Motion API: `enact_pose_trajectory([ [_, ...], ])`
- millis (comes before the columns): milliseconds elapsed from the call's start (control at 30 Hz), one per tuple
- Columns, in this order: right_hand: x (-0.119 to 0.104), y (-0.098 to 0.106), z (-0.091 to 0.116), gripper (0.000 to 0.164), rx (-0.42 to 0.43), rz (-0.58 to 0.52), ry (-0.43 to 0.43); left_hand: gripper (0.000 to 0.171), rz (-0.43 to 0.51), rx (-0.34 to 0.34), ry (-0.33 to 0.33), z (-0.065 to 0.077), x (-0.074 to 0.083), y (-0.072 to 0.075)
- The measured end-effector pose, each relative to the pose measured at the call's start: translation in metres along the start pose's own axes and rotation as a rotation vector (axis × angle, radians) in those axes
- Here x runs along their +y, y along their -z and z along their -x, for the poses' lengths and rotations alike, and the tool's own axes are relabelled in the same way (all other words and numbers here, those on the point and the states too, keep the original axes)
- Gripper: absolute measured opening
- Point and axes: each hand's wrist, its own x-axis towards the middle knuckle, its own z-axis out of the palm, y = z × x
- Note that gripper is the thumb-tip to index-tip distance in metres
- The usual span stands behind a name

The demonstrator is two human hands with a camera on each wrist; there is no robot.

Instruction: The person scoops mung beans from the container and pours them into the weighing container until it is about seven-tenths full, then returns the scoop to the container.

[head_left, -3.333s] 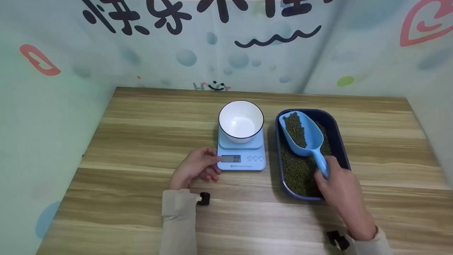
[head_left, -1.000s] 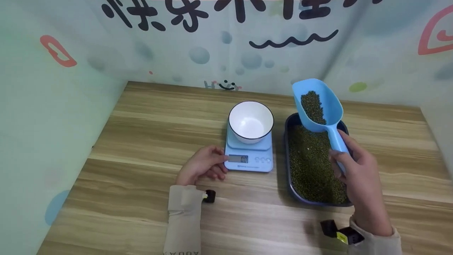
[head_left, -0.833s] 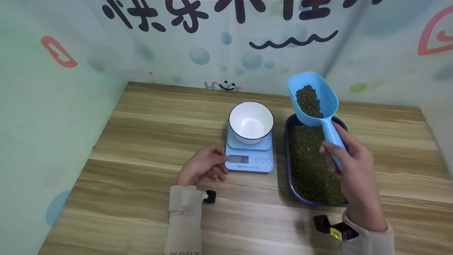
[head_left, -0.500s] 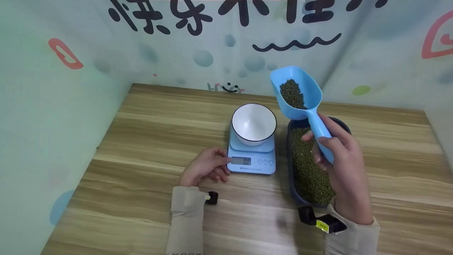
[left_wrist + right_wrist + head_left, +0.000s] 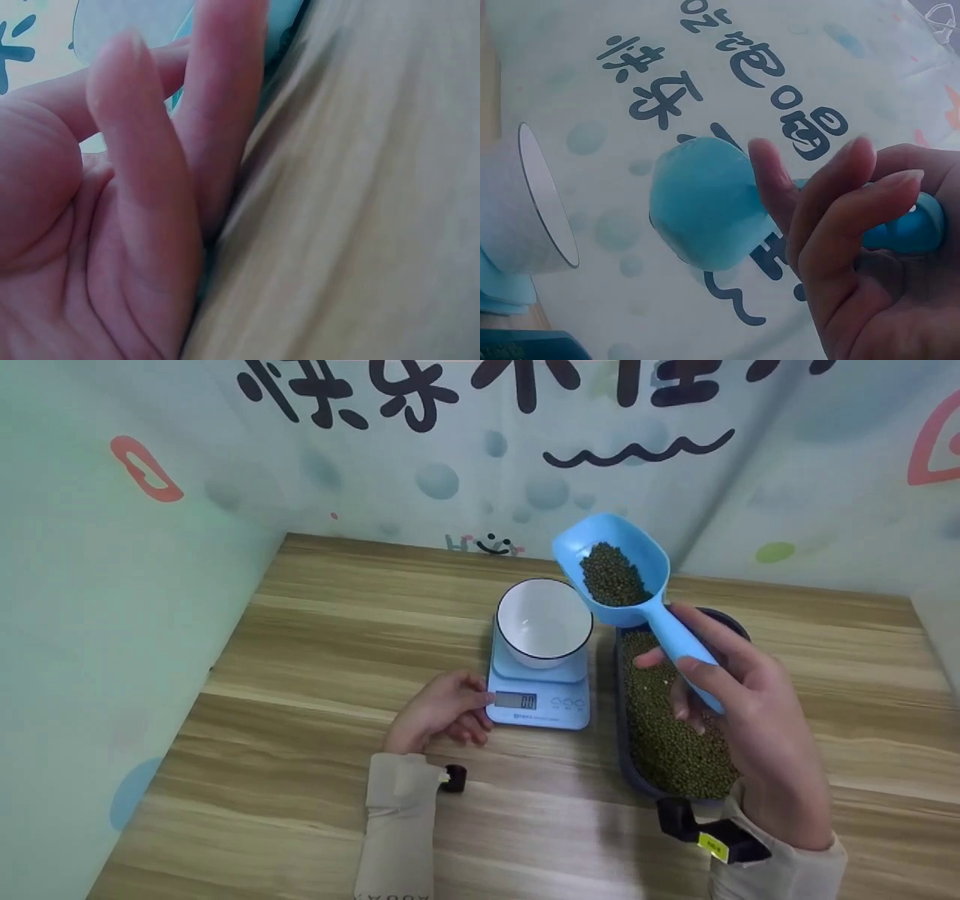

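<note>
My right hand (image 5: 757, 712) grips the handle of a light blue scoop (image 5: 652, 559) holding a small heap of dark green beans (image 5: 613, 576). The scoop hangs above the far end of a dark blue tray (image 5: 628, 765) of the same beans, its left side beside the rim of a white bowl (image 5: 544, 622). That bowl, dark-rimmed and with no beans visible inside, stands on a light blue kitchen scale (image 5: 540, 712) whose display reads about 0.0. My left hand (image 5: 439, 712) rests on the table, thumb touching the scale's left edge, fingers loosely bent. The right wrist view shows the scoop's underside (image 5: 705, 206).
The wooden table (image 5: 300, 660) runs back to a printed curtain (image 5: 375, 480) with dark lettering. More of the curtain rises at the left. Small black devices sit at both wrists, the right one (image 5: 712, 832) near the tray's front edge.
My right hand lifted the scoop of beans out of the tray and brought it left, close to the bowl's rim. My left hand stays at the scale. The head view has shifted slightly.
</note>
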Motion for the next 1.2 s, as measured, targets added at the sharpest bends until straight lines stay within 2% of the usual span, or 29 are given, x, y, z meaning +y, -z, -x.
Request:
enact_pose_trajectory([
  [167, 0.002, 0.0, 0.0, 0.041, 0.009, 0.156, -0.06, 0.029, 0.007, 0.008, -0.003, 0.002, 0.0, -0.001],
  [300, 0.004, -0.002, -0.002, 0.041, 0.007, 0.22, -0.083, 0.027, 0.034, 0.006, -0.016, 0.001, -0.001, -0.001],
  [500, 0.007, -0.005, -0.004, 0.041, 0.0, 0.293, -0.095, 0.026, 0.043, 0.004, -0.027, 0.0, -0.002, -0.002],
  [867, 0.012, -0.003, -0.008, 0.042, -0.031, 0.402, -0.105, 0.027, 0.023, 0.031, 0.005, 0.002, -0.003, 0.001],
  [1200, 0.011, -0.006, -0.004, 0.044, 0.025, 0.508, -0.13, 0.026, 0.013, 0.022, 0.007, -0.001, -0.001, -0.002],
])
